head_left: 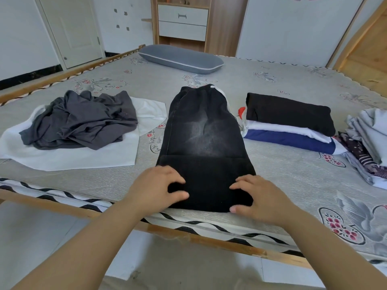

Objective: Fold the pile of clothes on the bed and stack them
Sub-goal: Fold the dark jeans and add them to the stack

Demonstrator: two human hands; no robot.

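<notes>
A: What was seen at the far left of the bed [272,174]?

B: A crumpled dark grey garment [81,120] was heaped on a white garment [69,155] that was spread flat on the patterned mattress.

A: And beside that heap?

B: A pair of black jeans [201,130] was laid lengthwise in the middle, the waistband pointed toward the far side. The near end was doubled over, so that a folded edge was shown across the cloth.

A: How were the jeans held?

B: The left hand [155,187] was placed on the left side of the folded near end, fingers curled onto the top and thumb set against the edge, so the cloth was pinched. The right hand [259,197] was placed on the right side in the same way, fingers bent over the cloth and thumb at the near edge.

A: What was found further right?

B: A stack of folded clothes [291,124] was set just beside the jeans: a black piece on top, white under it, blue at the bottom. Near the right edge, a loose pile of pale grey and patterned fabric [366,141] was left.

A: And at the far side?

B: A grey pillow [180,58] was lain across the mattress, with a wooden cabinet [182,21] behind it.
</notes>
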